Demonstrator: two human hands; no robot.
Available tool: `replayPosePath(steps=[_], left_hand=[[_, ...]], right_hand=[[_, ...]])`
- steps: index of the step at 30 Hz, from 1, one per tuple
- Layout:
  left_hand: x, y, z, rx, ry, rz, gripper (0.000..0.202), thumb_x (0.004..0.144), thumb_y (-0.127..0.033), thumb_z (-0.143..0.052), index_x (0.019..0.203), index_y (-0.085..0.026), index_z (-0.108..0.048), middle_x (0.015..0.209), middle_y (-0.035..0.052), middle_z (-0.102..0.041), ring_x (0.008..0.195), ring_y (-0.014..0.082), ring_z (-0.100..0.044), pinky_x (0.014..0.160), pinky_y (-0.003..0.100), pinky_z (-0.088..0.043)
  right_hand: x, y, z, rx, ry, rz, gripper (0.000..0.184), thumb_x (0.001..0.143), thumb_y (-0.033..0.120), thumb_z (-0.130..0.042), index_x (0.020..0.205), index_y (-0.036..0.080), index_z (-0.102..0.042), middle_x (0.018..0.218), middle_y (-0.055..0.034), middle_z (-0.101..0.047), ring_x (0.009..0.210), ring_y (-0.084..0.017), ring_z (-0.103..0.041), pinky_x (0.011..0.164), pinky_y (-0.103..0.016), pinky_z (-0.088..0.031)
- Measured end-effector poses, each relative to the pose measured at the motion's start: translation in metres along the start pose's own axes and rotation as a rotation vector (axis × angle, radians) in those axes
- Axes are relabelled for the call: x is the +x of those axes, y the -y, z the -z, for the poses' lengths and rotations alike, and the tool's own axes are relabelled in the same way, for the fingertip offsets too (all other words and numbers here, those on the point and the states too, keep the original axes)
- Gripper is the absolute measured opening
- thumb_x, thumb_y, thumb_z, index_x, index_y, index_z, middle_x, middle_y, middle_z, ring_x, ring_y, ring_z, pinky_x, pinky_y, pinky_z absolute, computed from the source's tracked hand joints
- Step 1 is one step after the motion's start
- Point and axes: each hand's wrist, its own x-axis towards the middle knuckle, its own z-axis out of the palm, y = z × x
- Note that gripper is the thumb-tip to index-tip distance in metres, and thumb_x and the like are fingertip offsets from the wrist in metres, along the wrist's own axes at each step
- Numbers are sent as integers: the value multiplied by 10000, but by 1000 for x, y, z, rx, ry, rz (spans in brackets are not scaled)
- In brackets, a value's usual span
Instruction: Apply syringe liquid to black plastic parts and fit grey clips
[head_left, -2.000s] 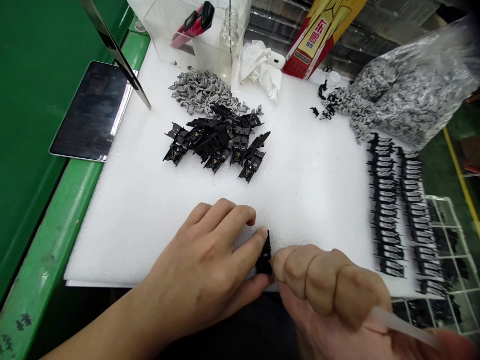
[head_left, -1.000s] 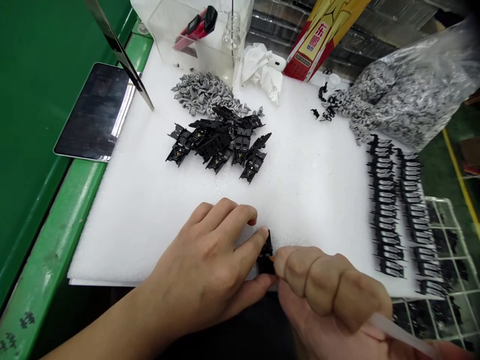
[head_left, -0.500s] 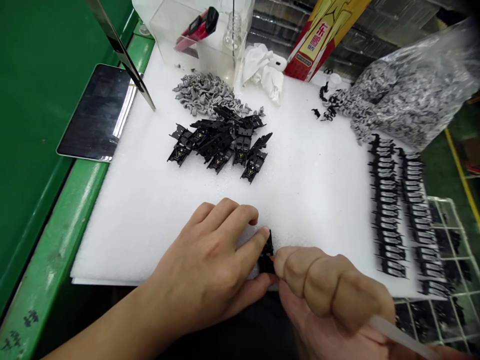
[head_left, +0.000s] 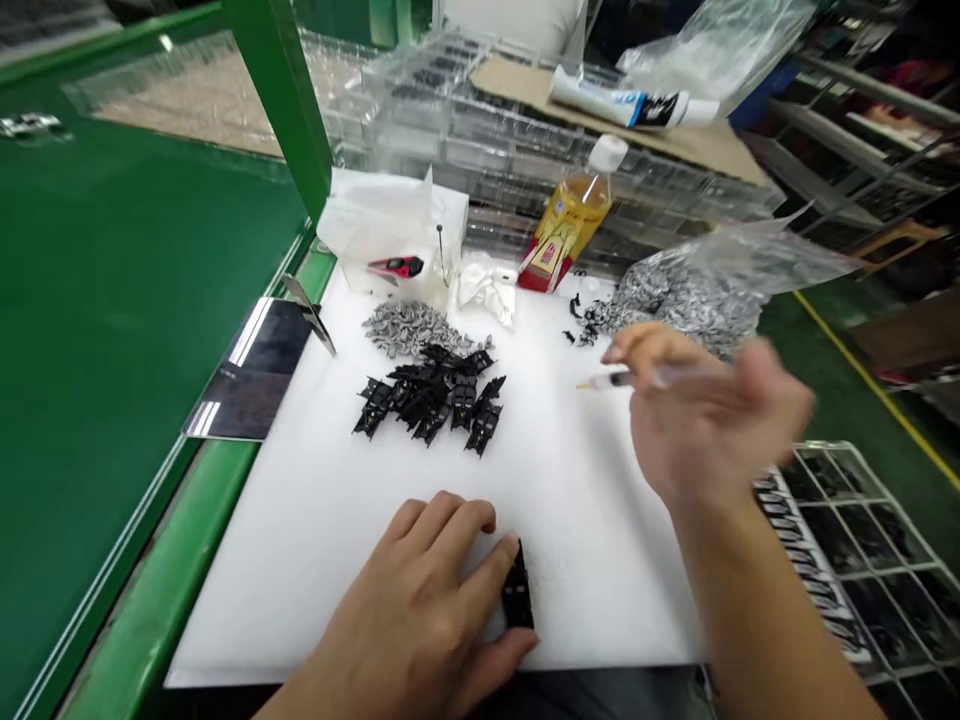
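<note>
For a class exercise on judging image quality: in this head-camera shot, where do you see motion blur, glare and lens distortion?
In the head view, the right hand and its clear syringe are motion-blurred; the left hand on the black plastic part is sharp; glare streaks the glossy dark panel; the green upright post leans, probably wide-angle distortion.

The plastic part (head_left: 517, 595) is black; the foam sheet (head_left: 592, 570) white; the bench edge (head_left: 157, 570) green; the heaped clips (head_left: 409, 328) grey.

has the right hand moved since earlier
Yes: the right hand, holding a clear syringe, has left the black plastic part at the left hand and moved up the white foam sheet toward the clear bag.
</note>
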Motion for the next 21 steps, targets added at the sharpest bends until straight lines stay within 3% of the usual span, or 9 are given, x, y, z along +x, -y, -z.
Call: replayPosePath(steps=[3,7,9,11,13,15,17,21], left_hand=[[-2,0,-2,14,-8,5,481,872,-411,-816,1284,-214,-665,1237,109,-650,1043,316,-585,829,467,-507],[-5,4,-9,47,-57,-7,545,773,-440,-901,1218,-216,-680,1174,90,-652,1007,306,-581,809,449,-500],[-5,6,-12,58,-85,-33,550,763,-458,-906,1200,-213,-678,1151,87,-648,987,297,-578,790,432,-487],[-6,8,-13,64,-96,-51,535,785,-469,-885,1203,-212,-672,1147,87,-642,988,291,-575,786,419,-472],[-6,9,-14,72,-109,-61,532,795,-480,-873,1206,-211,-666,1147,88,-634,992,288,-569,787,411,-458],[-6,10,-15,89,-119,-70,547,795,-504,-873,1205,-212,-659,1145,86,-627,989,287,-561,788,406,-446],[-6,12,-18,110,-132,-83,564,787,-541,-877,1189,-214,-655,1122,78,-622,970,281,-553,776,397,-430],[-6,15,-26,181,-208,-133,576,804,-680,-818,1089,-210,-646,1015,52,-591,884,247,-525,724,371,-390]], right_hand=[[34,-18,2,-146,28,15,448,1059,500,-436,786,229,-665,842,-60,-668,940,-268,-658,918,-475,-471],[25,16,-15,-326,-89,235,219,1046,398,-502,1138,256,-642,1231,-79,-634,1258,-274,-556,1072,-470,-405],[22,34,-36,-468,76,294,129,982,316,-632,1093,255,-657,1152,-71,-649,1140,-257,-594,1010,-439,-446],[29,37,-60,-626,325,245,102,985,205,-599,1021,227,-691,1061,-77,-680,986,-230,-631,903,-409,-495],[47,26,-81,-752,443,147,176,1015,146,-534,1015,188,-704,1042,-88,-692,930,-210,-650,864,-398,-531],[66,8,-94,-852,508,52,118,1031,225,-603,1060,169,-703,1079,-70,-703,961,-202,-674,882,-406,-575],[79,-8,-99,-917,577,-13,199,1018,341,-677,1121,172,-701,1146,-61,-713,1018,-206,-694,911,-427,-604],[84,-20,-99,-948,693,-50,264,1022,396,-679,1177,183,-702,1197,-73,-724,1048,-210,-710,927,-434,-618]])
